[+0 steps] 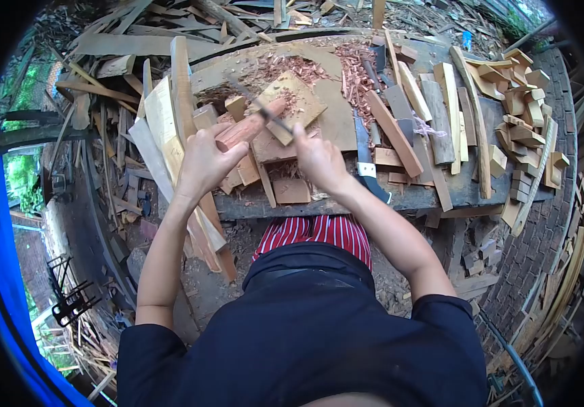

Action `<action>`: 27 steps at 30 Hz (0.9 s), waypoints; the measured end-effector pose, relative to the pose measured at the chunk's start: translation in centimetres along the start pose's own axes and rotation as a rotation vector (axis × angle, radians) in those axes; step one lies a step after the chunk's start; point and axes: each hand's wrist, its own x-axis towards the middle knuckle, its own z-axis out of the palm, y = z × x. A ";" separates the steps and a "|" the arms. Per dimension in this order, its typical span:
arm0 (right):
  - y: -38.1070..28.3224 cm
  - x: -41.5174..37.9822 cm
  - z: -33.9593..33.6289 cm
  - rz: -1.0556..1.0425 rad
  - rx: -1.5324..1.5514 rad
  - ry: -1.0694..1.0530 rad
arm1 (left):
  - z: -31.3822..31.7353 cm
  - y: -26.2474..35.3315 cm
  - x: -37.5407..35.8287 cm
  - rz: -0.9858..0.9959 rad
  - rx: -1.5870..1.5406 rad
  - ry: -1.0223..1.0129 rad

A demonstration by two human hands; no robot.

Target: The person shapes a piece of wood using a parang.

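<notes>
My left hand is closed around the near end of a reddish piece of wood, roughly rounded, which points away to the right. Its far end rests over a pale square wooden block on the workbench. In my right hand, fingers wrapped, is a knife with a long narrow dark blade. The blade lies across the reddish wood, its far part blurred, and the grip is hidden in my fist. Reddish shavings are scattered behind the block.
Right of the block lie a broad blade with a white-and-black handle, chisel-like tools and a reddish wooden bar. Cut blocks are piled at the bench's right end. Long boards lean at the left.
</notes>
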 end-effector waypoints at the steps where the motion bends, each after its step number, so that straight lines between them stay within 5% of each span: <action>1: 1.4 1.1 0.6 0.083 -0.041 0.037 | 0.0 -0.1 0.0 0.005 0.003 0.036; 5: -0.6 0.5 -1.1 0.098 0.076 -0.074 | 0.4 0.4 0.4 0.069 0.072 0.095; 7: -3.0 -1.2 -1.4 -0.080 0.137 0.065 | 0.5 0.2 0.7 0.131 -0.078 0.064; 10: -2.6 -0.8 -0.5 -0.046 0.092 0.061 | 0.7 -1.3 0.7 0.145 -0.078 0.066; 12: -0.6 0.5 0.4 0.014 0.088 0.120 | 0.1 -0.3 -0.1 -0.051 -0.090 0.008; 15: -1.1 0.6 0.8 0.009 0.062 0.099 | 0.0 -0.7 0.2 -0.069 -0.222 0.002; 16: -2.0 0.3 0.8 0.001 0.112 0.089 | 0.7 -1.3 0.4 0.068 -0.192 0.075; 19: -3.9 -2.0 -0.9 -0.125 0.087 0.169 | 0.4 -0.8 0.5 -0.052 -0.194 -0.001; 23: 3.2 0.8 2.6 0.199 0.014 0.032 | 0.0 -0.1 0.7 -0.033 -0.221 -0.014; 27: -0.6 -0.8 0.2 -0.024 0.109 0.127 | 0.0 1.1 0.9 -0.036 -0.171 -0.016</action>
